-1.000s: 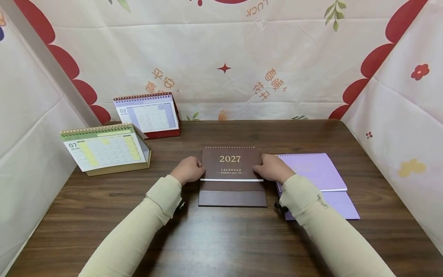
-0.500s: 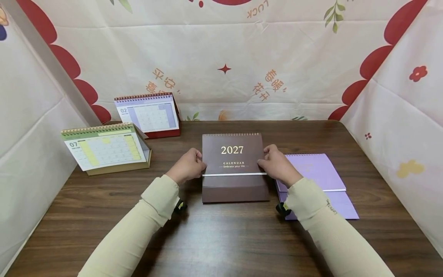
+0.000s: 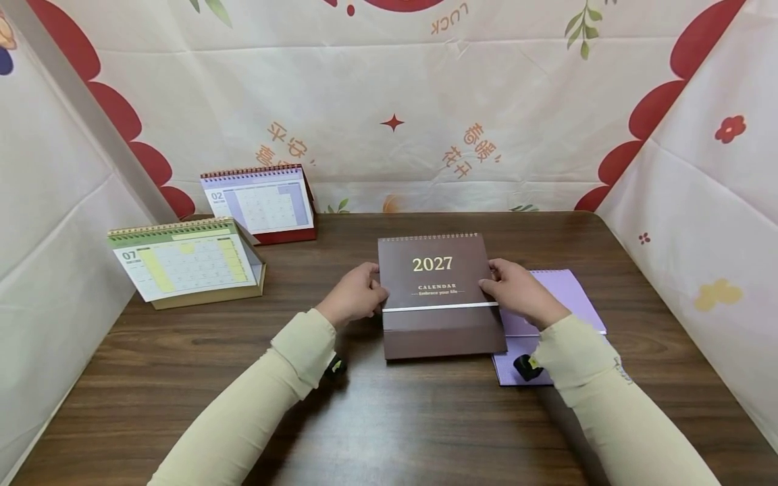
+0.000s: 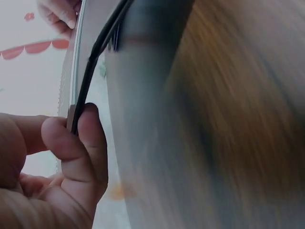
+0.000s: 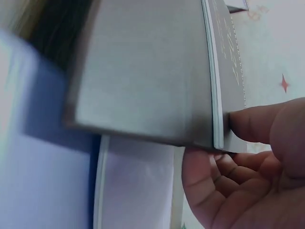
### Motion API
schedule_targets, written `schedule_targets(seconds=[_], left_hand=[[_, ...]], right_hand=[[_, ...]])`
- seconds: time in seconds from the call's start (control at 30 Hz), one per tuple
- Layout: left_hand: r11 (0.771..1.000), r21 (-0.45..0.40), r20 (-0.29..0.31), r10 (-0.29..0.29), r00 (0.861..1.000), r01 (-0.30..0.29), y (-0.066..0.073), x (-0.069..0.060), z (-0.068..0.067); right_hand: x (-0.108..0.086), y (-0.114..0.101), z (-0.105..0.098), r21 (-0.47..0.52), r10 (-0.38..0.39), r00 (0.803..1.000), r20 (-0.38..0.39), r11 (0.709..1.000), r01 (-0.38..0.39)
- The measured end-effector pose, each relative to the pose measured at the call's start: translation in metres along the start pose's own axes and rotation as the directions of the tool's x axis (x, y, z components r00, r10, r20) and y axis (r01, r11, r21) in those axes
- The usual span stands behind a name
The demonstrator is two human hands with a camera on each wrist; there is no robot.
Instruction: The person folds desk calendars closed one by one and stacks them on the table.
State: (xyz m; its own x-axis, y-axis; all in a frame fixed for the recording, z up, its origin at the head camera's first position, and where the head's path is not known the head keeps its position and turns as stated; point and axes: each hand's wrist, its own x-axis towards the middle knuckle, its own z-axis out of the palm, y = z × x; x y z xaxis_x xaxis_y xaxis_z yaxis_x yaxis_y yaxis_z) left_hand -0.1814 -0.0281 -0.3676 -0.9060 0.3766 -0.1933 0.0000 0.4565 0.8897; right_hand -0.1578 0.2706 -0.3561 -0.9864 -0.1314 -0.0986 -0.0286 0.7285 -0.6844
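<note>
A brown 2027 desk calendar (image 3: 442, 331) is held between both hands near the middle of the table. My left hand (image 3: 355, 295) pinches its left side; in the left wrist view that hand (image 4: 62, 162) has thumb and fingers on the cover's edge. The right hand (image 3: 523, 290) grips the right side, with its thumb on the front and curled fingers behind in the right wrist view (image 5: 243, 167). Part of the calendar (image 3: 442, 331) overlaps a purple calendar (image 3: 568, 297) that lies flat on the right, partly hidden by the right hand and sleeve.
On the left stand a green-topped calendar (image 3: 191, 266) showing 07 and, behind it, a red-based calendar (image 3: 261, 202) showing 02. Printed cloth (image 3: 340, 81) surrounds the wooden table (image 3: 377, 418) at the back and sides.
Both hands have lifted the brown calendar and shifted it to the right, over the purple calendar's left edge. The standing calendars have not moved.
</note>
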Motion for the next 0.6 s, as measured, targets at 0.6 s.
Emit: schedule_targets(seconds=[0.6], left_hand=[[0.974,0.096,-0.019,0.209,0.978,-0.206,0.041,0.012,0.1]], right_hand=[[-0.032,0.074,-0.074,0.003,0.171,0.985,0.021,0.985,-0.171]])
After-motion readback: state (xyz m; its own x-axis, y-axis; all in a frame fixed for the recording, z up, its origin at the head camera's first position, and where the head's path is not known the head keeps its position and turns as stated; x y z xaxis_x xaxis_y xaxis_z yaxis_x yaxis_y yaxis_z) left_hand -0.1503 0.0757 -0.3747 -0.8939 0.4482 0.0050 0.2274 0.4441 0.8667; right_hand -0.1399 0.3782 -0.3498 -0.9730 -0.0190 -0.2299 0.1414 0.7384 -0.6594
